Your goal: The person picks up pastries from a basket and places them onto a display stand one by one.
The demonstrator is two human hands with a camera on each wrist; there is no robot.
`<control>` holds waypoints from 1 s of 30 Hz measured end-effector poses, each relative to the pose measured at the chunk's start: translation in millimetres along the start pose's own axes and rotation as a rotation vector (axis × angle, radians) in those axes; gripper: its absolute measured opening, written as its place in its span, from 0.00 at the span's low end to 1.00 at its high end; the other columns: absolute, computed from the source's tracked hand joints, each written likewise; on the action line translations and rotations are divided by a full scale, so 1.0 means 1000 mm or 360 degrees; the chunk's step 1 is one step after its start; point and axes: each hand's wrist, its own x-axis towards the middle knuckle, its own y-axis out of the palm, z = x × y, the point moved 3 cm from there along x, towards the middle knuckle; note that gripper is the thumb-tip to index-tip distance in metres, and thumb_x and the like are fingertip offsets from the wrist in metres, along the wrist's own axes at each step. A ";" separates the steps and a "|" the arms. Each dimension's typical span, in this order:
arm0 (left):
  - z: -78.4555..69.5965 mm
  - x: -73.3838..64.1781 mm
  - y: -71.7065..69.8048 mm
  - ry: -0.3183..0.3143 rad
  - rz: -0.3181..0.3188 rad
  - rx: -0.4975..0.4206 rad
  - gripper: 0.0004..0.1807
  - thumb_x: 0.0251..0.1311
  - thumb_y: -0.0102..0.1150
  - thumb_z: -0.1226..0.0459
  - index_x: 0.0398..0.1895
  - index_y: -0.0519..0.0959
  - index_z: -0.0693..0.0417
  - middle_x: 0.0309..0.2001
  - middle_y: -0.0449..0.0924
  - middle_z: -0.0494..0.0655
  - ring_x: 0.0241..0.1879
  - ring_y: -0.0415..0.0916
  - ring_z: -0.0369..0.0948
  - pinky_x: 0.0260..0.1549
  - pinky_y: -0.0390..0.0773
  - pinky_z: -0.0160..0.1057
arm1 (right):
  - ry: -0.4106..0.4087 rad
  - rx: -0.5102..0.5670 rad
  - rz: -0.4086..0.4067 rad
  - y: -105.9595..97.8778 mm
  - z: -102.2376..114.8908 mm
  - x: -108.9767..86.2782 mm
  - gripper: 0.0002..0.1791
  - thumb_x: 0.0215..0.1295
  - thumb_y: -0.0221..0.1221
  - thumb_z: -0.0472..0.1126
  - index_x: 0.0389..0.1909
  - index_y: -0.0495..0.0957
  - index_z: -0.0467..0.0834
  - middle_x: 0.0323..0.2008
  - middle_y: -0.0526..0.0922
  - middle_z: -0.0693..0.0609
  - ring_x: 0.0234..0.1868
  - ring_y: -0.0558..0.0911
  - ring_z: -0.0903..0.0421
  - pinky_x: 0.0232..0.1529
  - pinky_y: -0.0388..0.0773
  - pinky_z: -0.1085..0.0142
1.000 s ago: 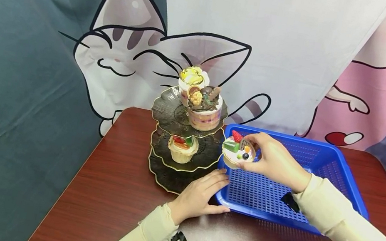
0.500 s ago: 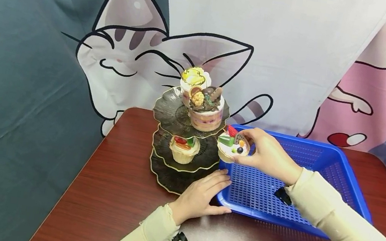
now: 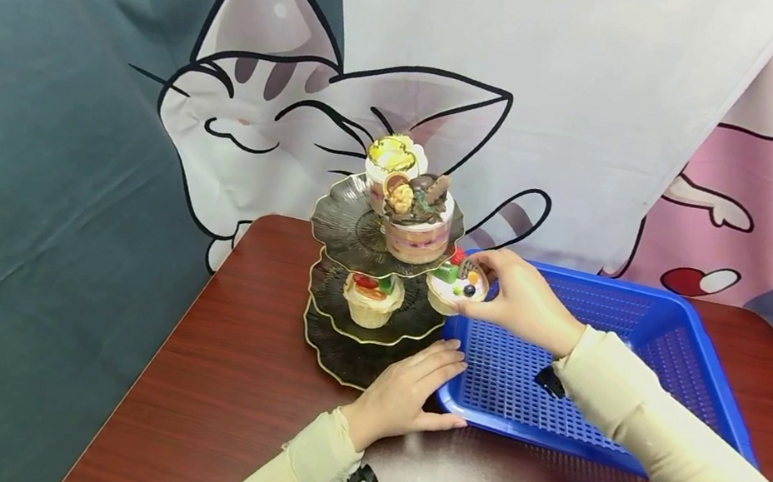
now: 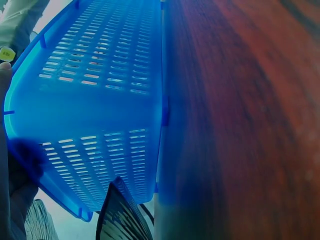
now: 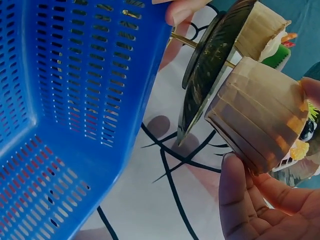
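Observation:
My right hand [image 3: 516, 305] pinches a fruit-topped cupcake [image 3: 452, 294] between thumb and fingers, beside the middle tier of the three-tier dark plate stand [image 3: 340, 221]. In the right wrist view, the held cupcake's pleated wrapper [image 5: 260, 117] tilts near a dark plate [image 5: 207, 65]; whether they touch is unclear. Another fruit cupcake [image 3: 371, 310] sits on the middle tier. My left hand [image 3: 400, 395] rests on the near left corner of the blue basket [image 3: 545, 436], fingers extended over its rim and thumb along the front.
On the top tier stand a chocolate-topped dessert cup [image 3: 417, 237] and a yellow-topped one [image 3: 392, 156] behind it. The basket is right beside the stand on the reddish wooden table [image 3: 192, 413]. A cartoon-printed cloth [image 3: 588, 121] hangs behind.
My right hand has carried the cupcake left and slightly up, from over the basket's edge to the middle tier's right side. The left hand has stayed on the basket corner.

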 end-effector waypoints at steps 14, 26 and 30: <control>0.000 0.000 -0.001 -0.0016 0.0003 -0.0024 0.38 0.43 0.70 0.40 0.52 0.79 0.57 0.55 0.80 0.48 0.64 0.71 0.43 0.68 0.66 0.35 | 0.0045 -0.0003 0.0014 0.010 0.002 0.014 0.36 0.50 0.70 0.49 0.57 0.72 0.34 0.45 0.80 0.42 0.46 0.79 0.49 0.49 0.78 0.54; 0.000 0.000 0.000 0.0001 -0.0022 -0.0048 0.38 0.43 0.71 0.41 0.52 0.79 0.58 0.55 0.80 0.49 0.64 0.71 0.43 0.69 0.66 0.36 | -0.0013 -0.0072 -0.0017 0.018 0.005 0.026 0.30 0.49 0.70 0.51 0.48 0.76 0.37 0.39 0.80 0.45 0.40 0.78 0.49 0.43 0.77 0.56; 0.001 0.000 0.001 0.0004 -0.0011 -0.0036 0.37 0.44 0.70 0.41 0.52 0.79 0.58 0.55 0.80 0.49 0.64 0.71 0.43 0.68 0.67 0.36 | -0.0027 -0.0094 -0.0021 0.021 0.005 0.029 0.26 0.48 0.70 0.52 0.43 0.76 0.39 0.37 0.79 0.46 0.38 0.77 0.49 0.40 0.76 0.57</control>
